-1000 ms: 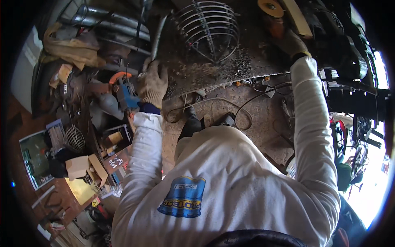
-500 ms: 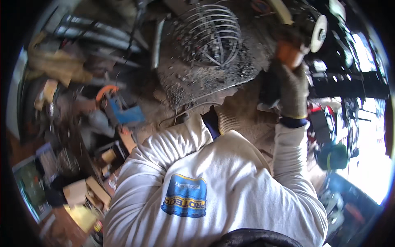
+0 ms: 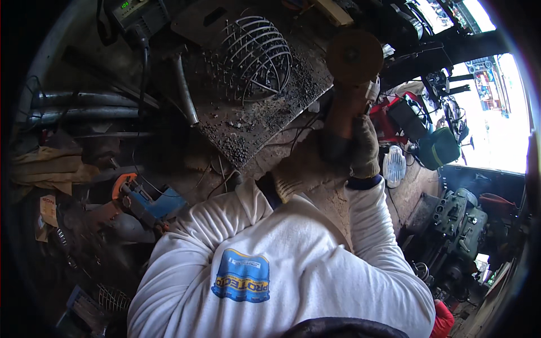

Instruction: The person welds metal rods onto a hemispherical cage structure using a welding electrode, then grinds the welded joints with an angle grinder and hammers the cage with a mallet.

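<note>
My right hand (image 3: 365, 151), in a grey-brown work glove, is closed around the body of an angle grinder (image 3: 341, 112) with an orange-brown housing. The grinder points away from me, and its round disc (image 3: 354, 56) faces up towards my view. My left hand (image 3: 286, 186) is gloved too and lies close in front of my chest; its fingers are too hidden to read. Beyond both hands, a rounded cage of bent metal rods (image 3: 260, 59) stands on a metal plate (image 3: 248, 132) strewn with dark bits.
A metal tube (image 3: 186, 90) lies along the plate's left side. To the left are a blue and orange tool (image 3: 155, 200) and long pipes (image 3: 84, 107). A welding machine (image 3: 138, 14) stands far left. On the right are a green round thing (image 3: 438, 147) and grey-green machinery (image 3: 459, 219).
The grinder has swung leftward in my right hand's grip. Its disc, almost edge-on before, now shows its face. My view has turned a little, shifting the surroundings.
</note>
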{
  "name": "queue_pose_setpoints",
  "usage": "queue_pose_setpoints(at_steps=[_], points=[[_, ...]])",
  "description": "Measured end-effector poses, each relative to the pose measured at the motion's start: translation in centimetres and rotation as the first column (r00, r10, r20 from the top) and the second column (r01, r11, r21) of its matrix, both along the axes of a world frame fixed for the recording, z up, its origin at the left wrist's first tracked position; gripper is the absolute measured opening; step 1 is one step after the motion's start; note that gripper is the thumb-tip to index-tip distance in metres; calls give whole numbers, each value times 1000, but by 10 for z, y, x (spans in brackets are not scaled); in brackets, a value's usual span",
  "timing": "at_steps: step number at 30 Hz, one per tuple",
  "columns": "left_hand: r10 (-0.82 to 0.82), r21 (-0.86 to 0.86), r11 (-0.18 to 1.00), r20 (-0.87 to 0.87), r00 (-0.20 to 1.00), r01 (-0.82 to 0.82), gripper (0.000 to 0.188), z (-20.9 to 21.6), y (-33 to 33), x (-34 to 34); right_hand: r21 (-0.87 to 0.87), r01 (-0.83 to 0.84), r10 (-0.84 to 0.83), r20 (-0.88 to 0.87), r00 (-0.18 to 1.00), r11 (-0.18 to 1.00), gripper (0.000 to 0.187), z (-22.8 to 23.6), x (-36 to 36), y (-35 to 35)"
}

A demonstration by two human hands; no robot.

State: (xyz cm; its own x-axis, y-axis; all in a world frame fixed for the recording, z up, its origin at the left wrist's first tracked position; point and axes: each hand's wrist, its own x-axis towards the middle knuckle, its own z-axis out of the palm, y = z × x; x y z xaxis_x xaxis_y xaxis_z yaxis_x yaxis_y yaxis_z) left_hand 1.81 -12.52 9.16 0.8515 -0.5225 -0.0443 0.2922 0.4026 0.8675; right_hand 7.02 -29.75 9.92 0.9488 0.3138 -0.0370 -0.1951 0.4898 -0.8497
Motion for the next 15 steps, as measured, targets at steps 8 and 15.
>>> queue_pose_setpoints(at_steps=[8,15], points=[[185,502,828,175,967,-249,79,-9,-8,-8,151,-95,100,-29,995,984,58,3,-3,14],[138,250,960,-39,990,-124,68,-5,-14,7,-12,-109,108,-51,993,994,76,2,14,8]])
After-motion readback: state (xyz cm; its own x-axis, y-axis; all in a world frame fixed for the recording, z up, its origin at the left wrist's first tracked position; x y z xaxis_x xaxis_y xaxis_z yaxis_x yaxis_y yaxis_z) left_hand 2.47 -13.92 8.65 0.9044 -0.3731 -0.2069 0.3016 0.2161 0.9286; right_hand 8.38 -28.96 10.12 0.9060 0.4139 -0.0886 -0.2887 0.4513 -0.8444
